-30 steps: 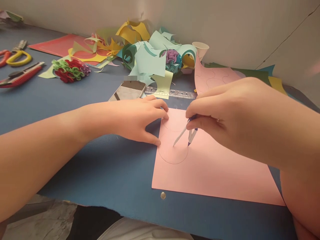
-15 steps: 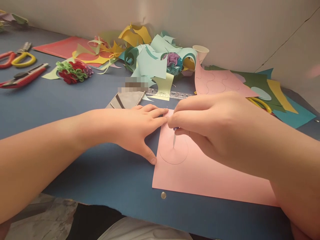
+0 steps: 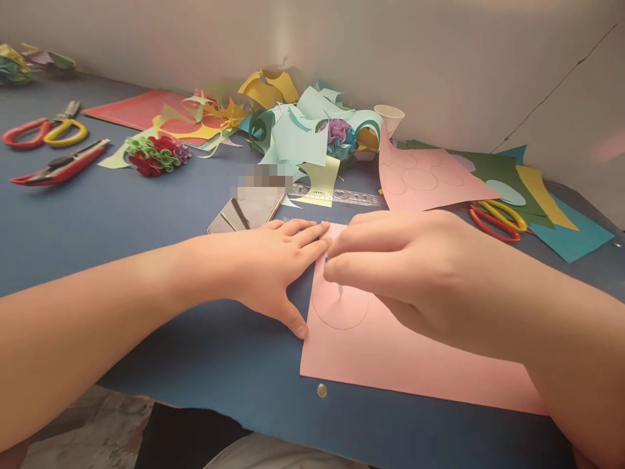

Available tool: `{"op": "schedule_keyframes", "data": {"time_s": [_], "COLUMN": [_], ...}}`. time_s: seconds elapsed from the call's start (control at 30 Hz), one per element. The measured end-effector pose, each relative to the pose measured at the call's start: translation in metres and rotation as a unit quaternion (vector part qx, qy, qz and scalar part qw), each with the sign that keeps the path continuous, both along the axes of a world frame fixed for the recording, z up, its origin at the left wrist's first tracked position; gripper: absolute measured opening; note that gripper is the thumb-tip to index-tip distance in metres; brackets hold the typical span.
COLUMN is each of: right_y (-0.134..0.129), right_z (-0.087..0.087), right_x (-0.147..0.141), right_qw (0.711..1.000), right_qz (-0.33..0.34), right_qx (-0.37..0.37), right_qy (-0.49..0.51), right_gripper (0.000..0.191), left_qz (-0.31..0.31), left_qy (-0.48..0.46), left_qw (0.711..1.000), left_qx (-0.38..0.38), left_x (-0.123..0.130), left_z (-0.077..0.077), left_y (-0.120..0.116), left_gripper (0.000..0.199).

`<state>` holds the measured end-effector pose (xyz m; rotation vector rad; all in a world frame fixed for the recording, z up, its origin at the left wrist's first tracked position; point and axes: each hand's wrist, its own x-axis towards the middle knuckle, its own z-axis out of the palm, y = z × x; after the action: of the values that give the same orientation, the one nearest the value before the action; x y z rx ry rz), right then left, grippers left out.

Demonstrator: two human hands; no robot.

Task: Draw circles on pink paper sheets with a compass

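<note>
A pink sheet of paper (image 3: 420,371) lies in front of me with a thin pencilled circle on its left part. My left hand (image 3: 278,260) is spread flat across the sheet's left edge, fingertips and thumb tip touching the paper, and holds nothing. Above the circle, my right hand (image 3: 400,260) is closed in a pinch on a drawing compass (image 3: 340,291). The compass's pale point stands near the circle's middle, and a bit of blue shows at the fingertips; the rest is hidden by the hand.
Behind my hands are a phone (image 3: 249,207), a clear ruler (image 3: 359,195), paper scraps (image 3: 300,133), another pink sheet (image 3: 434,176) and scissors (image 3: 495,221). To the left lie more scissors (image 3: 46,132), a red cutter (image 3: 63,168) and a curled paper flower (image 3: 156,155). A paper cup (image 3: 389,118) stands near the wall.
The camera view has tilted, so everything sits lower in the picture. My right hand has turned slightly on the compass and covers more of it. My left hand stays on the sheet's edge.
</note>
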<state>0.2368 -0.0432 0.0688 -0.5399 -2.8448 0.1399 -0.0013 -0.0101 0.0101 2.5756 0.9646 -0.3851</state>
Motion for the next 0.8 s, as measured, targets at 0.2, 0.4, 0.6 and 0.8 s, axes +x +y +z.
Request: {"op": "schedule_keyframes", "data": {"time_s": [0.2, 0.4, 0.6, 0.8], "right_y": [0.000, 0.002, 0.004, 0.009], "right_z": [0.004, 0.005, 0.003, 0.003], "right_x": [0.007, 0.014, 0.016, 0.017], "right_qw": [0.998, 0.994, 0.992, 0.991], "right_qz": [0.048, 0.043, 0.049, 0.062], "right_qx": [-0.029, -0.093, -0.106, -0.109], "right_qy": [-0.022, -0.037, -0.039, -0.038], "right_gripper": [0.037, 0.036, 0.034, 0.034], "left_qz": [0.010, 0.013, 0.016, 0.015], "left_qy": [0.010, 0.055, 0.047, 0.071], "left_qw": [1.000, 0.998, 0.999, 0.997], "left_qx": [0.001, -0.004, 0.000, 0.002], "left_x": [0.000, 0.004, 0.005, 0.006], "left_z": [-0.003, 0.003, 0.004, 0.005], "left_y": [-0.002, -0.004, -0.004, -0.004], "left_gripper": [0.139, 0.141, 0.144, 0.145]}}
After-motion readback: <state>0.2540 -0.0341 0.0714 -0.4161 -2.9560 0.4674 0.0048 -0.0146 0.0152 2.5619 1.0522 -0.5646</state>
